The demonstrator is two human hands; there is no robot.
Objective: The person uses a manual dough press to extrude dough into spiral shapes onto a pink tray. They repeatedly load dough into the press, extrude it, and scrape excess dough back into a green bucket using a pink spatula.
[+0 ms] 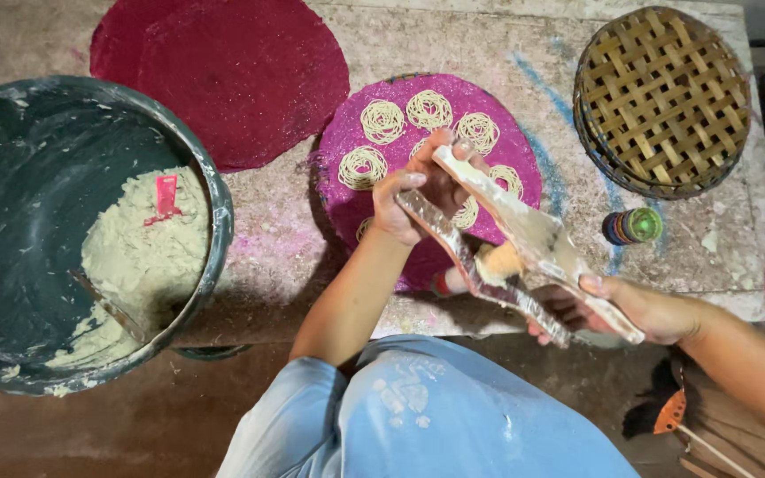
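My left hand (418, 190) grips the far ends of a dough-caked wooden press (524, 239) with two long handles. My right hand (639, 310) holds the near ends of the same handles. The press hangs over a round magenta mat (347, 208) that carries several coiled noodle rounds (383, 121). Pale dough shows between the handles near the middle of the press.
A big dark tub (214, 190) at the left holds pale dough (135, 257) with a small red scraper (166, 199). Darker red mats (241, 75) lie behind. A stack of woven bamboo trays (661, 97) stands far right, with a small green-capped bottle (635, 226) near it.
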